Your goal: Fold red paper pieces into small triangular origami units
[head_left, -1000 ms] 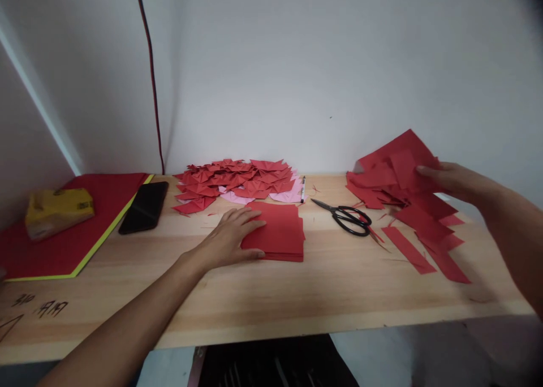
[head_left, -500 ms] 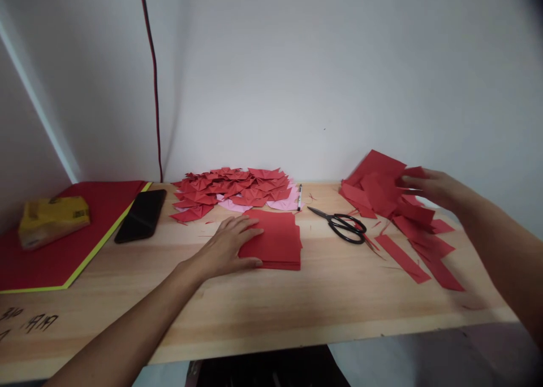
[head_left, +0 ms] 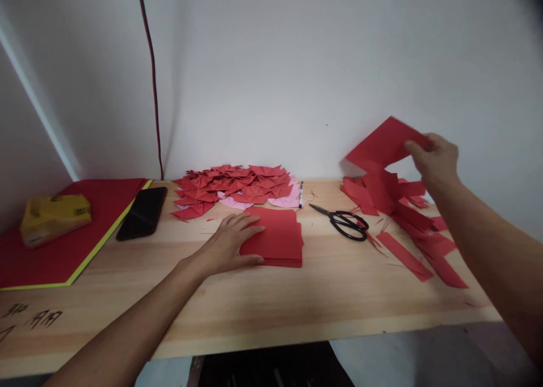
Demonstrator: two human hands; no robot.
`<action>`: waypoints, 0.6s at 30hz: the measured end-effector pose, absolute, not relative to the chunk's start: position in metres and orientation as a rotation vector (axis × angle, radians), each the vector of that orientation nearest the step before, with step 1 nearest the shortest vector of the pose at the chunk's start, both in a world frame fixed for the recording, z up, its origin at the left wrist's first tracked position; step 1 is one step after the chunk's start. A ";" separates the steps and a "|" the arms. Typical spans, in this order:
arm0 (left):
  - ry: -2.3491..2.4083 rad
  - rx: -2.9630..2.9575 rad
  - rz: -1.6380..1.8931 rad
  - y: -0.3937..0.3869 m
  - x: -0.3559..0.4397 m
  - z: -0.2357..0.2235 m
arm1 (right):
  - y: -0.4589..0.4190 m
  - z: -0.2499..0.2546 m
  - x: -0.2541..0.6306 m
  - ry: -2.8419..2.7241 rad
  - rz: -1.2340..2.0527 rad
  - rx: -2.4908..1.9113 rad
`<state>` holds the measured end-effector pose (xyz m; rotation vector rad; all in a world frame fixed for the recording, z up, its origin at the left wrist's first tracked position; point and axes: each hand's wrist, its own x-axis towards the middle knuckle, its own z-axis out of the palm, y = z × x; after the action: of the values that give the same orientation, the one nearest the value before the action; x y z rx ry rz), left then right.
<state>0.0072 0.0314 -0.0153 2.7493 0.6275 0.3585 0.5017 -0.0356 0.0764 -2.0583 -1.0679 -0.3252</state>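
Note:
My left hand (head_left: 231, 239) lies flat with fingers spread on the left edge of a stack of red paper squares (head_left: 280, 237) at the middle of the wooden table (head_left: 271, 302). My right hand (head_left: 432, 158) is raised at the right, pinching a large red paper sheet (head_left: 382, 143) by its upper right corner, lifted above a loose pile of red paper offcuts (head_left: 403, 217). Black scissors (head_left: 345, 222) lie between the stack and the offcuts.
A heap of folded red and pink paper pieces (head_left: 240, 188) sits by the wall, a pen (head_left: 301, 193) beside it. At left lie a black phone (head_left: 142, 213), a red board with a yellow edge (head_left: 68, 240) and a yellow tissue pack (head_left: 53, 216). A red cable (head_left: 150, 76) runs down the wall.
My right hand dipped to the offcut pile, then rose again holding one large red sheet. My left hand stayed on the stack.

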 end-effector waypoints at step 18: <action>0.726 1.817 1.027 0.028 0.011 -0.007 | -0.066 0.031 0.233 -1.308 0.642 -1.209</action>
<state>0.0114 0.0278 -0.0073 1.8175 0.7262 1.0271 0.2326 -0.0662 0.0305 -1.2086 -1.3077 0.6417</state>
